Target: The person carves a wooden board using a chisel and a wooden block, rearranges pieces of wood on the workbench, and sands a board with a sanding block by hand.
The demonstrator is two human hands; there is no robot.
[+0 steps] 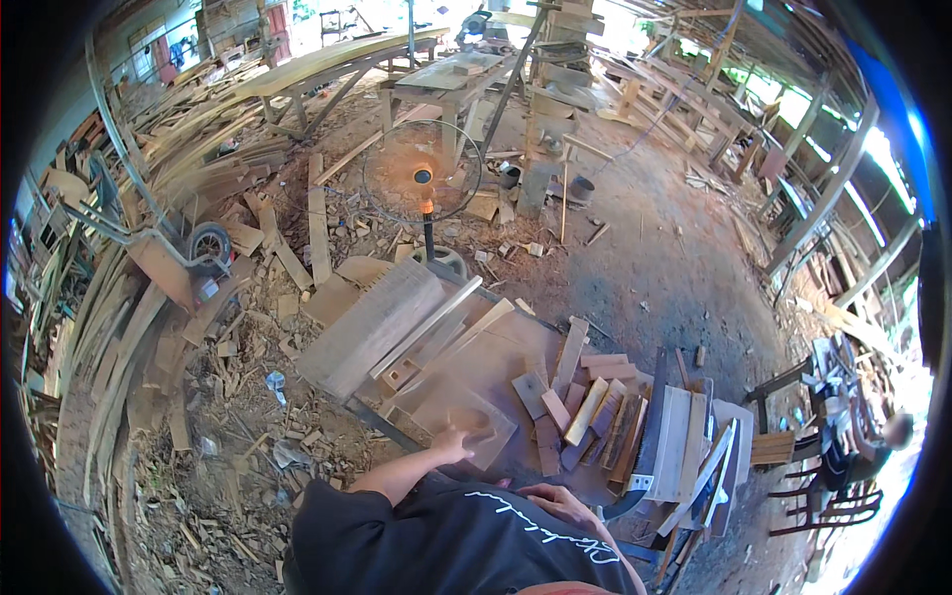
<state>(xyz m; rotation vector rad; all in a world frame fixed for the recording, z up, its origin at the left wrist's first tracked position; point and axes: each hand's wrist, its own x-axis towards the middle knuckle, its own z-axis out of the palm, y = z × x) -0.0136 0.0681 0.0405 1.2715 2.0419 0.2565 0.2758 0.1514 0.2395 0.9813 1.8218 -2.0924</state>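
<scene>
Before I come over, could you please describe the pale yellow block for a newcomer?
Find the dusty worktable near the centre, then the pile of wooden blocks right of the left hand. The yellow block slants near the pile's middle; its pale top sets it apart from the reddish block on its left and darker block on its right.

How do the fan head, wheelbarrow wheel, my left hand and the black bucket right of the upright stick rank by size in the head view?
Largest to smallest:
fan head;
wheelbarrow wheel and left hand, too alike to rank;
black bucket.
</scene>
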